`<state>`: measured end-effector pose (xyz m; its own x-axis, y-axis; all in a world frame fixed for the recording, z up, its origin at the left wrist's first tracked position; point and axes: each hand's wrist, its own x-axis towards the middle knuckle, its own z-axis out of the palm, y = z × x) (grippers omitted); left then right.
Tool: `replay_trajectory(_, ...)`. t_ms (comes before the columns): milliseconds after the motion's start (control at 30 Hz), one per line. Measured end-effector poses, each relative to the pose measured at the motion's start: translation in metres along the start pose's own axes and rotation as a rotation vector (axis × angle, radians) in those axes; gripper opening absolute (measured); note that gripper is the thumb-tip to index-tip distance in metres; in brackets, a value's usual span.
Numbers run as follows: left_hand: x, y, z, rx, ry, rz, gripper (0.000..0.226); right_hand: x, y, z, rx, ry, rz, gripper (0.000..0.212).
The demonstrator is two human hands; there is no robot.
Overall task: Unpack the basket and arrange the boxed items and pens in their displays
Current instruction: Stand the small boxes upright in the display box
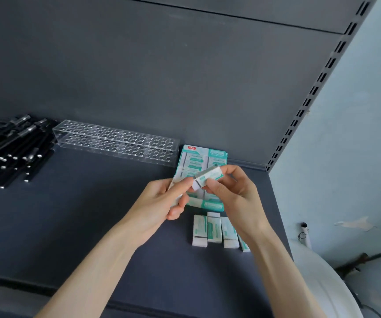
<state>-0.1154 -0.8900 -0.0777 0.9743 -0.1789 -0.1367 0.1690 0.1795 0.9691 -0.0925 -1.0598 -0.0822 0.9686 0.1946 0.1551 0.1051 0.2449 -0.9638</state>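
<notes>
My right hand (233, 191) pinches a small white-and-teal boxed eraser (207, 176) above a teal display box (202, 161) that stands on the dark shelf (93, 226). My left hand (164, 200) holds more small boxes (175, 180) against its palm, its fingertips near the raised eraser. Several loose eraser boxes (214, 230) lie in a row on the shelf just in front of the display box. A clear acrylic pen holder (116, 143) with many holes stands at the back. A pile of black pens (10, 150) lies at the far left.
The shelf's grey back panel (185, 76) rises behind everything, with a slotted upright (311, 97) at the right corner. A white round object (322, 283) sits below right of the shelf edge, beside a pale wall.
</notes>
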Motion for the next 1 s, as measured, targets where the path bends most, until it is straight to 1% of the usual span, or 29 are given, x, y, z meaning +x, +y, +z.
replay_trajectory(67,0.007,0.006,-0.011,0.040,-0.027,0.038,0.023,0.007,0.003,0.007,0.005,0.011,0.013,0.019)
replay_trajectory(167,0.019,0.011,-0.031,0.122,-0.016,0.081,0.019,0.016,0.006,0.017,-0.067,0.063,0.043,0.029)
replay_trajectory(233,0.028,0.012,-0.042,0.176,-0.004,0.093,0.009,0.021,0.008,0.022,-0.168,0.140,0.035,0.020)
replay_trajectory(267,0.032,0.011,-0.046,0.212,-0.006,0.098,0.008,0.023,0.008,0.023,-0.204,0.172,0.023,0.018)
replay_trajectory(367,0.044,0.007,-0.052,0.302,0.006,0.101,0.014,0.028,0.008,0.025,-0.297,0.222,-0.006,0.022)
replay_trajectory(400,0.047,0.004,-0.052,0.280,0.029,0.092,0.014,0.030,0.008,0.024,-0.351,0.234,-0.003,0.021)
replay_trajectory(500,0.052,-0.005,-0.052,0.056,0.139,0.034,0.009,0.035,0.014,0.021,-0.561,0.275,0.054,0.020)
replay_trajectory(567,0.054,-0.011,-0.053,-0.015,0.191,0.014,0.012,0.039,0.018,0.021,-0.645,0.290,0.074,0.021)
replay_trajectory(733,0.058,-0.016,-0.054,0.000,0.272,0.074,0.019,0.046,0.024,0.020,-0.939,0.260,-0.007,0.014)
replay_trajectory(867,0.061,-0.017,-0.055,-0.032,0.333,0.126,0.022,0.048,0.030,0.020,-1.015,0.221,-0.120,0.006)
replay_trajectory(1000,0.059,-0.016,-0.056,-0.007,0.314,0.139,0.020,0.048,0.036,0.018,-1.078,0.234,-0.122,0.007)
